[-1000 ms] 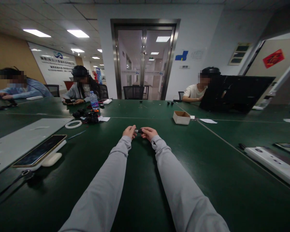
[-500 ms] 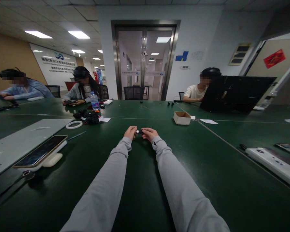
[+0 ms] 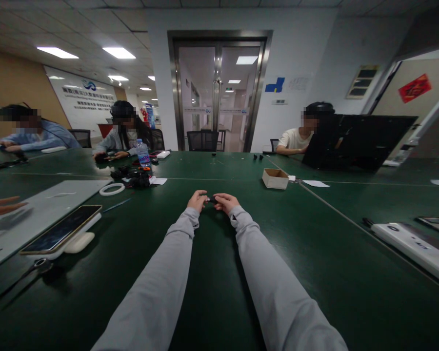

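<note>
Over the green table (image 3: 219, 263), my two hands meet around a small black piece with a silvery end (image 3: 212, 199). My right hand (image 3: 227, 202) pinches its black body between thumb and fingers. On the other side, my left hand (image 3: 196, 201) is closed with its fingertips at the silvery end, the index finger lifted a little above. The piece is too small and too covered by fingers to tell its exact kind.
A small open cardboard box (image 3: 275, 179) stands ahead to the right. To the left lie a phone (image 3: 64, 229), a white ring (image 3: 111, 189), a grey board (image 3: 58, 195) and a bottle (image 3: 143, 153). Another person's hand (image 3: 2, 206) reaches over the board. A white device (image 3: 413, 248) lies right.
Another person's hand has come in from the left edge over the grey board. At the silvery end, my left fingers have shifted slightly and cover more of it; my right hand stays put.
</note>
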The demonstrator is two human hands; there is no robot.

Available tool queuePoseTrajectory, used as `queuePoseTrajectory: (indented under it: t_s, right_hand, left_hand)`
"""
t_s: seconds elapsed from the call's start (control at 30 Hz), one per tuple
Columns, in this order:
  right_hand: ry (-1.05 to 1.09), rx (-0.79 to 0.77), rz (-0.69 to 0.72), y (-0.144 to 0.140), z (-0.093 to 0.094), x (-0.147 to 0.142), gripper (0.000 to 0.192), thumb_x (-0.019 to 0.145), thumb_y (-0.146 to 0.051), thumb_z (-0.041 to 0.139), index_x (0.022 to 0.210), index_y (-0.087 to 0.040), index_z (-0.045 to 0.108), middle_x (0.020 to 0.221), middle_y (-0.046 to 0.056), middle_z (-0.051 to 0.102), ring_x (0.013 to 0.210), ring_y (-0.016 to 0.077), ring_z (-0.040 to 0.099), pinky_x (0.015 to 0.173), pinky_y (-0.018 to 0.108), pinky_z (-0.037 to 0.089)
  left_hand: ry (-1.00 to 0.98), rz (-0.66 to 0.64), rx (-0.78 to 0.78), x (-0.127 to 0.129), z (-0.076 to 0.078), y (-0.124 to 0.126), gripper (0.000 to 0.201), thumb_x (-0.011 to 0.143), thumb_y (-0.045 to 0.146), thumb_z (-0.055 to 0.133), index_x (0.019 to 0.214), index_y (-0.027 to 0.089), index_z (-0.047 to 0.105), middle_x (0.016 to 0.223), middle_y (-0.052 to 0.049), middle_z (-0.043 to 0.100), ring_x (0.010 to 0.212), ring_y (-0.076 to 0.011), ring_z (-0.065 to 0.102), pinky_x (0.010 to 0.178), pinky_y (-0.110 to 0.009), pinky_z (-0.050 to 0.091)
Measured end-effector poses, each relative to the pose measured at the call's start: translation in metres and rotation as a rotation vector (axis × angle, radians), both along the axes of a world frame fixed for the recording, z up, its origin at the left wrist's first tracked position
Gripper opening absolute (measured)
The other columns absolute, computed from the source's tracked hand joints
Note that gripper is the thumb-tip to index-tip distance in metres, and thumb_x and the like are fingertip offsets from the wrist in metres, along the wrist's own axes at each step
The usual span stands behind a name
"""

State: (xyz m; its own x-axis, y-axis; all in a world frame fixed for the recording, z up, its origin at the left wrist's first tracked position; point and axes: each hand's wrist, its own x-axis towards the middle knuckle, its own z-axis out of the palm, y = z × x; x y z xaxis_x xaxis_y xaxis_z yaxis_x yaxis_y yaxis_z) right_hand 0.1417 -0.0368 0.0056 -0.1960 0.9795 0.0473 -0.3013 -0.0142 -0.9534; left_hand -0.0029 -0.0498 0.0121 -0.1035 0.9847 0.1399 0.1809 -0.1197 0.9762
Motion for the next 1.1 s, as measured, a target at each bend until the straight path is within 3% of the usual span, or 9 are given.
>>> queuePoseTrajectory:
  t_s: [0.07, 0.2, 0.33, 0.47, 0.63, 1.1]
  right_hand:
    - [-0.006, -0.002, 0.006, 0.0, 0.0002, 0.0002, 0.013, 0.066, -0.013, 0.067, 0.078, -0.013, 0.064, 0.054, 0.002, 0.062, 0.044, 0.0097, 0.057, 0.042, 0.017, 0.049]
    - [-0.017, -0.001, -0.002, 0.0005, -0.0001, 0.0003, 0.013, 0.065, -0.014, 0.068, 0.078, -0.013, 0.064, 0.053, 0.002, 0.062, 0.043, 0.0092, 0.057, 0.041, 0.017, 0.049]
    - [-0.018, 0.008, 0.001, 0.0013, -0.0013, 0.0003, 0.014, 0.064, -0.014, 0.068, 0.078, -0.013, 0.064, 0.053, 0.002, 0.062, 0.044, 0.0092, 0.057, 0.041, 0.016, 0.049]
    - [-0.025, 0.014, 0.001, 0.0017, -0.0022, 0.0006, 0.016, 0.064, -0.016, 0.069, 0.079, -0.013, 0.064, 0.053, 0.001, 0.061, 0.044, 0.0092, 0.057, 0.041, 0.016, 0.049]
    - [-0.032, 0.014, -0.007, 0.0017, -0.0018, 0.0002, 0.016, 0.062, -0.015, 0.07, 0.077, -0.013, 0.064, 0.054, 0.001, 0.062, 0.043, 0.0091, 0.057, 0.04, 0.016, 0.049]
    - [-0.042, 0.004, -0.012, -0.0011, 0.001, 0.0006, 0.015, 0.063, -0.012, 0.069, 0.078, -0.013, 0.064, 0.052, 0.001, 0.062, 0.043, 0.0091, 0.057, 0.04, 0.015, 0.048]
  left_hand:
    - [0.01, -0.016, -0.027, 0.0003, 0.0004, -0.0003, 0.032, 0.073, 0.038, 0.045, 0.095, 0.017, 0.055, 0.048, 0.004, 0.048, 0.037, -0.0061, 0.037, 0.039, -0.018, 0.029]
    - [0.01, -0.024, 0.017, 0.0002, 0.0005, -0.0011, 0.032, 0.067, 0.031, 0.054, 0.097, 0.018, 0.055, 0.053, 0.004, 0.051, 0.041, -0.0057, 0.04, 0.041, -0.017, 0.031]
    - [-0.008, -0.041, -0.012, 0.0002, -0.0006, -0.0002, 0.03, 0.073, 0.036, 0.048, 0.094, 0.016, 0.056, 0.051, 0.004, 0.05, 0.038, -0.0058, 0.039, 0.04, -0.018, 0.031]
    - [0.001, -0.05, 0.019, 0.0004, -0.0021, 0.0008, 0.027, 0.069, 0.025, 0.053, 0.095, 0.016, 0.056, 0.056, 0.003, 0.052, 0.043, -0.0058, 0.043, 0.04, -0.016, 0.032]
    - [0.025, -0.057, 0.032, -0.0001, -0.0044, 0.0012, 0.027, 0.074, 0.029, 0.048, 0.095, 0.015, 0.057, 0.053, 0.003, 0.05, 0.042, -0.0062, 0.042, 0.042, -0.017, 0.034]
    - [0.032, -0.07, 0.07, -0.0018, -0.0032, 0.0002, 0.025, 0.066, 0.015, 0.051, 0.09, 0.017, 0.058, 0.058, 0.003, 0.049, 0.051, -0.0084, 0.047, 0.045, -0.018, 0.037]
